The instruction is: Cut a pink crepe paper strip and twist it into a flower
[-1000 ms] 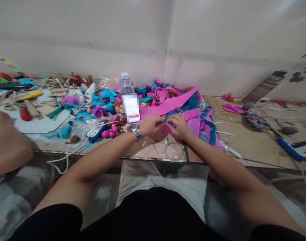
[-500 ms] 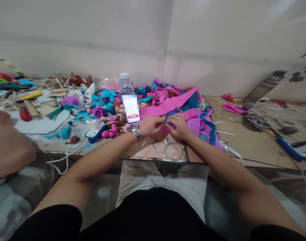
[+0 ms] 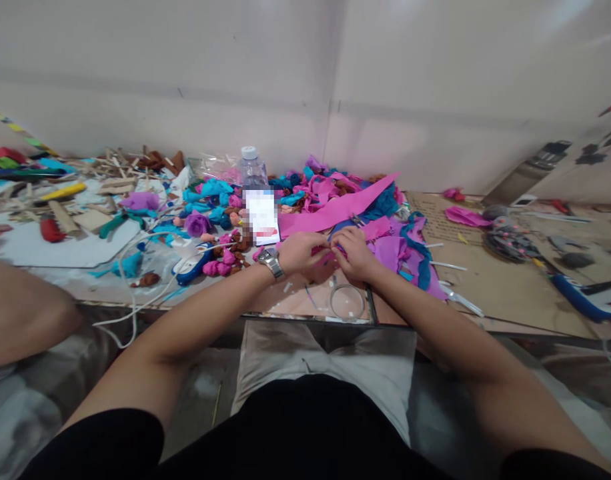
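Note:
My left hand (image 3: 299, 252), with a metal wristwatch (image 3: 270, 261) on its wrist, and my right hand (image 3: 354, 253) meet over the table's near edge. Both have their fingers pinched on a small piece of pink crepe paper (image 3: 331, 253) between them. A long pink paper strip (image 3: 338, 207) lies just behind my hands, on a heap of pink, purple and teal paper scraps (image 3: 400, 243). A clear tape ring (image 3: 347, 301) lies on the table just below my hands.
A plastic bottle (image 3: 251, 167), a white card (image 3: 263, 217), a purple paper rose (image 3: 197, 223), a blue glue gun (image 3: 190, 265) with white cord and wooden sticks (image 3: 118, 167) fill the left. Another person's arm (image 3: 20, 313) is at far left. Cardboard (image 3: 500, 280) covers the right.
My hands have drawn slightly closer together on the pink piece. The other person's arm at far left has dropped lower and back from the table.

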Available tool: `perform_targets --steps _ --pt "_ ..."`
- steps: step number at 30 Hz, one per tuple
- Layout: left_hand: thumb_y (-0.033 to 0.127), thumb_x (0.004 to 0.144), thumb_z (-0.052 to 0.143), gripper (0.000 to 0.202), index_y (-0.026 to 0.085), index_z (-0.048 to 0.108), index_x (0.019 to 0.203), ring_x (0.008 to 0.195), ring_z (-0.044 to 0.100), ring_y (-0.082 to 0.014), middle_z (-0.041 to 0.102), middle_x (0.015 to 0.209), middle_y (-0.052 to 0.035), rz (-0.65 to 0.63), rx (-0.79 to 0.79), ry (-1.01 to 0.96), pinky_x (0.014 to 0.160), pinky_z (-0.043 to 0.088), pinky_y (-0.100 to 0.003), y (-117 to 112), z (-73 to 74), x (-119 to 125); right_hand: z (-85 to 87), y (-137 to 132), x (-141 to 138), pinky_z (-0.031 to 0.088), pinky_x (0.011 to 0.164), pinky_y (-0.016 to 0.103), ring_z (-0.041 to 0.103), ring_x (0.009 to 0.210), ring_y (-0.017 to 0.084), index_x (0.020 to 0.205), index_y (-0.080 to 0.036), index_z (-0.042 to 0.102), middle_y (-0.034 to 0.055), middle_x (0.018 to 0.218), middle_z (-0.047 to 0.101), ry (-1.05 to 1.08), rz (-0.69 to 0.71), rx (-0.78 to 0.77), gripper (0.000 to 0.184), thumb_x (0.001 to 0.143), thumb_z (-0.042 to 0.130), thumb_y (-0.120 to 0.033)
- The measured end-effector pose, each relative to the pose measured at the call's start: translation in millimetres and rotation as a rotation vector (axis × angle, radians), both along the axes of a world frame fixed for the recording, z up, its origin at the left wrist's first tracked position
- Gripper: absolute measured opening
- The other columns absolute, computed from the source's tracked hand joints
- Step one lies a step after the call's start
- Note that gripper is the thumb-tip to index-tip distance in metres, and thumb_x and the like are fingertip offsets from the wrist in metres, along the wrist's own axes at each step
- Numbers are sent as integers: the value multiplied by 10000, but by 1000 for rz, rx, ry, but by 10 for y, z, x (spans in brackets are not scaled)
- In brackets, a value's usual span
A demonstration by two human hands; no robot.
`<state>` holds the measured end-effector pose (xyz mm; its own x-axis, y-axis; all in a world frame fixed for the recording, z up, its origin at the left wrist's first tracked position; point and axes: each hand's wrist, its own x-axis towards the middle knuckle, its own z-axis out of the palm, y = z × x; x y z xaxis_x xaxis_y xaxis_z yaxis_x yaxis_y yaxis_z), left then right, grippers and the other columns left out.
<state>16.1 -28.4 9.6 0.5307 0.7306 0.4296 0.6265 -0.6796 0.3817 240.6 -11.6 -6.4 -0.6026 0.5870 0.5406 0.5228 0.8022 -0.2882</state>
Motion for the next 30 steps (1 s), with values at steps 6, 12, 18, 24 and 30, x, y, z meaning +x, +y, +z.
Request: perform_targets --steps 6,12,18,24,30 --pt "343 978 652 227 204 824 1027 823 712 -193 818 970 -81 42 -1 46 724 440 -298 27 -19 -18 -2 16 24 341 1009 513 565 1153 310 1022 -227 677 90 1133 772 -6 -8 36 113 1031 593 -303" --pt "381 995 637 258 209 828 1020 790 695 -196 817 946 -79 67 0 86 698 399 -307 41 -18 -21 39 -15 24 333 1022 519 581 1135 309 991 -230 683 77 1079 787 -12 -18 100 68 1004 626 -265" --pt "409 1012 597 303 214 829 1008 754 685 -192 818 915 -77 84 -14 110 677 381 -308 11 57 -21 58 -22 7 334 1010 514 578 1138 313 987 -230 657 91 1087 774 -23 -42 93 84 1007 589 -274" --pt "442 1011 586 334 226 841 1002 765 708 -206 826 928 -92 110 -22 109 679 398 -315 24 81 -56 97 -2 60 325 1007 519 576 1121 315 971 -230 657 99 1067 760 -37 -63 77 140 1021 552 -309" --pt "453 1002 595 334 231 835 1069 761 701 -193 833 965 -80 68 -56 121 669 388 -299 0 80 -58 79 28 90 327 996 503 592 1090 299 983 -235 660 92 1062 761 -55 -28 80 155 1029 551 -336"
